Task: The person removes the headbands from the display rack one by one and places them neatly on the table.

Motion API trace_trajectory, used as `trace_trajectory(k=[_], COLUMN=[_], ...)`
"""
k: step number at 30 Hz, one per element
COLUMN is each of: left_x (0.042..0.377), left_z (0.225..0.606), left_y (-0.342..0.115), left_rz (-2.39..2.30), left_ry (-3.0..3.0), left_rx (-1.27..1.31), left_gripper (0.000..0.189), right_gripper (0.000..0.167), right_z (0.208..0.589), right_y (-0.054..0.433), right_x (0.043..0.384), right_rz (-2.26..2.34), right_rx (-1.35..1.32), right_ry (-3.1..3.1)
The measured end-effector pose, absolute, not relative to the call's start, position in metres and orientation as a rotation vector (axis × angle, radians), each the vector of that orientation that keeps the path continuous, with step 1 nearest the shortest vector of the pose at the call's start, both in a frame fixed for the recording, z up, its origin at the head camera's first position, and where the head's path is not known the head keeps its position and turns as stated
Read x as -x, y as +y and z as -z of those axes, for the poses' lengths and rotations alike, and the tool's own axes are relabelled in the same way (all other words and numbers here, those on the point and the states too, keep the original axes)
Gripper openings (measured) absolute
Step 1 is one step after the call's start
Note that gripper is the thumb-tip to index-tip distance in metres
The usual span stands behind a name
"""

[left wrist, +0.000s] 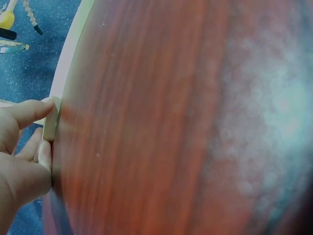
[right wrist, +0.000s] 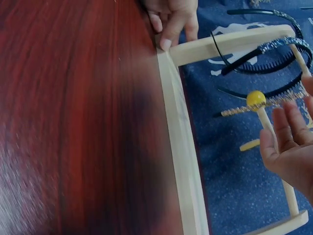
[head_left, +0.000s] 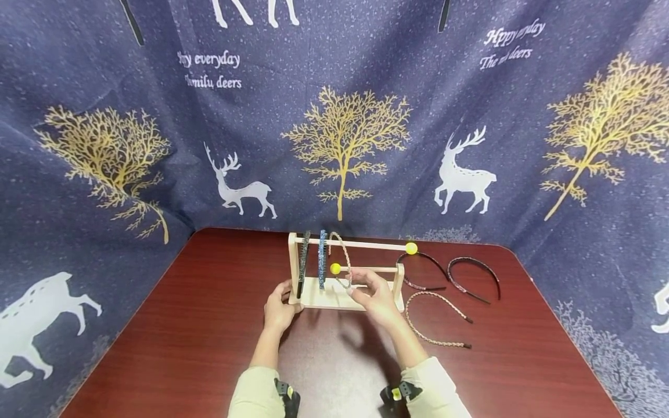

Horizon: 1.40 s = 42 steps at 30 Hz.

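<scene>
My left hand (head_left: 279, 310) grips the left end of a pale wooden headband stand (head_left: 326, 299); in the left wrist view its thumb and fingers pinch the base's corner (left wrist: 51, 120). A beige braided headband (head_left: 342, 247) is held in my right hand (head_left: 376, 296), beside the yellow ball (head_left: 335, 269) that tips the lower rod. From the right wrist, the braided band (right wrist: 234, 111) overlaps that ball, and part of it is hidden by my fingers (right wrist: 283, 122). On the upper rod hang a black headband (head_left: 303, 264) and a glittery blue headband (head_left: 322, 261), toward the left post.
Right of the stand, another beige braided headband (head_left: 436, 341) lies on the red-brown table (head_left: 209, 348). Two dark headbands (head_left: 434, 261) (head_left: 475, 260) are behind it. The upper rod ends in a yellow ball (head_left: 412, 248). A blue deer-print cloth (head_left: 251, 116) hangs behind the table.
</scene>
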<state>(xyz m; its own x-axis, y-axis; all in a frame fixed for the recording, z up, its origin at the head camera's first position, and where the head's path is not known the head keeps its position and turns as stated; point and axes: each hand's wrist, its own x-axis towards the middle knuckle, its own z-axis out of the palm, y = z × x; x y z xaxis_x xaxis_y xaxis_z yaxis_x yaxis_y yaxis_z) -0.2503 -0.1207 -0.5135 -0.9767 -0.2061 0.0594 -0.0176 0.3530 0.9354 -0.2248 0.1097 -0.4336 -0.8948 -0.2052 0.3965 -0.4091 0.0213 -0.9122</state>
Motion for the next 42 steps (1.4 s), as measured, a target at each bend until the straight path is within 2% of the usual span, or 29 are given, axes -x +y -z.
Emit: trace_trajectory(k=[8,22,36,42], left_x=[0.251,0.250,0.250,0.250], left_z=[0.512,0.514,0.515,0.514], left_y=[-0.121,-0.120,-0.119,-0.120], left_rz=[1.705,1.711,1.712,1.693], left_ry=[-2.433,-2.424,-2.426,-2.428], left_rx=[-0.207,-0.203,-0.222,-0.214], left_gripper=[0.067,0.067,0.067,0.067], right_gripper=[0.020,0.024,0.022,0.024], right_z=[0.423,0.425,0.403,0.403], right_y=[0.100,0.110,0.136,0.151], right_x=[0.221,0.234,0.216,0.215], right_rz=[-1.983,-2.030,-1.885,-1.880], right_rx=[-0.607,-0.632,-0.678,-0.591], right_ry=[-2.068,-1.927,-1.922,-1.955])
